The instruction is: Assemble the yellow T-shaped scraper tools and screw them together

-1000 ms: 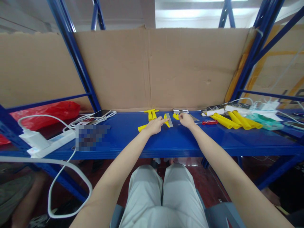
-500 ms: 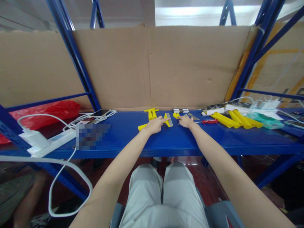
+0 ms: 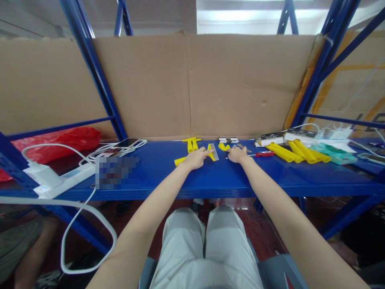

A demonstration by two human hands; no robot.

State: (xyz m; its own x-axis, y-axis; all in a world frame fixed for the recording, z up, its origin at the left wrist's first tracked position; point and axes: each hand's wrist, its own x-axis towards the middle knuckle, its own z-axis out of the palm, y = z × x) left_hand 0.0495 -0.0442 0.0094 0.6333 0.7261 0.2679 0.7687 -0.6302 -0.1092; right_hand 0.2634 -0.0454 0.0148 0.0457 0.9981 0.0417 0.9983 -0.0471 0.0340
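Note:
On the blue shelf, my left hand (image 3: 196,159) has its fingers on a yellow T-shaped piece with a metal blade (image 3: 213,152). A yellow tube end (image 3: 179,161) shows beside that hand. My right hand (image 3: 237,154) rests low on the shelf, near a small yellow piece (image 3: 223,147) and a metal plate partly hidden behind the fingers. What lies under its fingertips is too small to make out. Two yellow T-shaped handles (image 3: 192,144) lie farther back. A red screwdriver (image 3: 264,153) is to the right of my right hand.
Yellow tubes (image 3: 300,151), black-and-white boxes (image 3: 272,139) and a green plastic bag (image 3: 338,153) lie at the right. White cables, a power strip (image 3: 67,180) and a red bag (image 3: 64,140) are at the left. Cardboard (image 3: 144,88) stands behind. A person's leg shows at lower left.
My right hand has shifted slightly right, away from the small yellow piece, which now shows more fully. My left hand stays about where it was.

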